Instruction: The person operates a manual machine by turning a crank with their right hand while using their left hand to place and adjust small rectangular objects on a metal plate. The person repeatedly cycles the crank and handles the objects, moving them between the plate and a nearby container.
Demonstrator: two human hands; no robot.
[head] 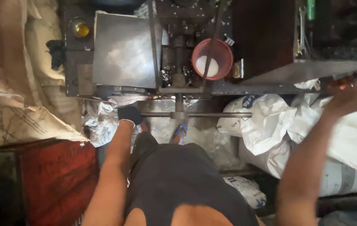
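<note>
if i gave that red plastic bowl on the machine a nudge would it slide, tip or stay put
The red plastic bowl looks thin-walled and light, so it would probably slide easily on the metal machine deck. It is wide and low, so tipping seems unlikely. The white lump inside may add a little weight, though how much cannot be told. Neither hand touches it.

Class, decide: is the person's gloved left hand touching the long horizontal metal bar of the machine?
Touching. The head view shows the dark-gloved left hand closed around the left end of the long horizontal metal bar, with no gap between them.
</note>
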